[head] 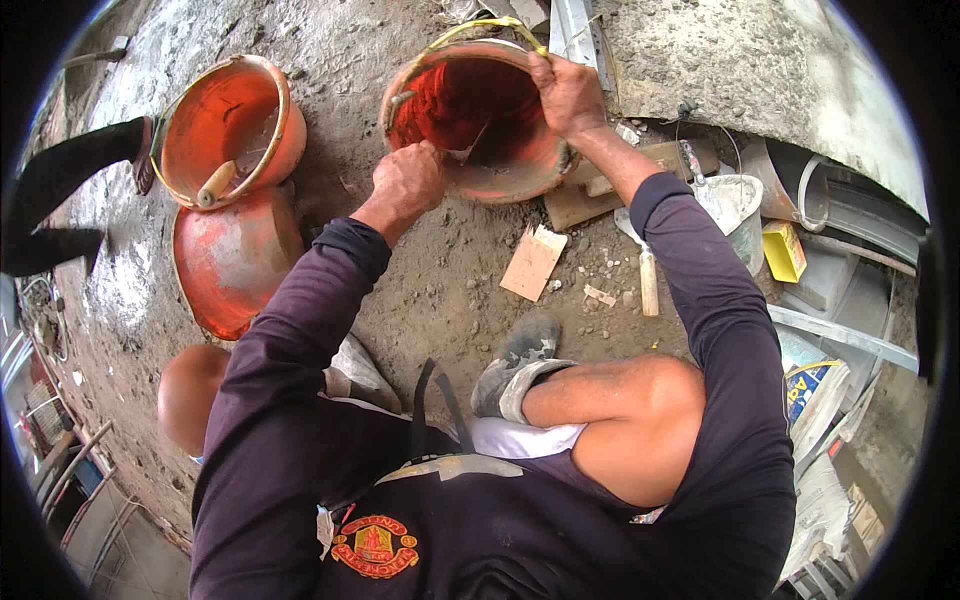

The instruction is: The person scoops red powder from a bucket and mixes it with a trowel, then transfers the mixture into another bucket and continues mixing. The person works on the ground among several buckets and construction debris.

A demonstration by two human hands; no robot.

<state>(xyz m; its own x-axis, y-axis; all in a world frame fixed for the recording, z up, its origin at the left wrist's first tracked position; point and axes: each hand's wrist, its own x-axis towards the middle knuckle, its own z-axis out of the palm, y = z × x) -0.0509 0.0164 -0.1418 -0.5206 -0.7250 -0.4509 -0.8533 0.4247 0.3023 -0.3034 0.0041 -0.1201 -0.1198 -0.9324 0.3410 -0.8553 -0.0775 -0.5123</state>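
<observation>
My left hand (410,178) is a closed fist at the near rim of a tilted orange bucket (517,184). It seems to grip a tool whose thin blade reaches into the bucket; the handle is hidden in the fist. With my right hand (571,94) I grip the bucket's rim and yellow handle at the upper right. The bucket's mouth faces me, and wet grey residue coats its lower inside wall. At the left, a second orange bucket (289,142) holds a wooden-handled tool (217,183) and some grey matter. Against it lies an overturned orange bucket (240,255).
A trowel (648,277) and a broken piece of board (533,262) lie on the rough ground. At the right stand a whitish pail (739,206) and a yellow box (784,251), near metal profiles. Another person's dark-clothed limb (75,169) reaches in at the left.
</observation>
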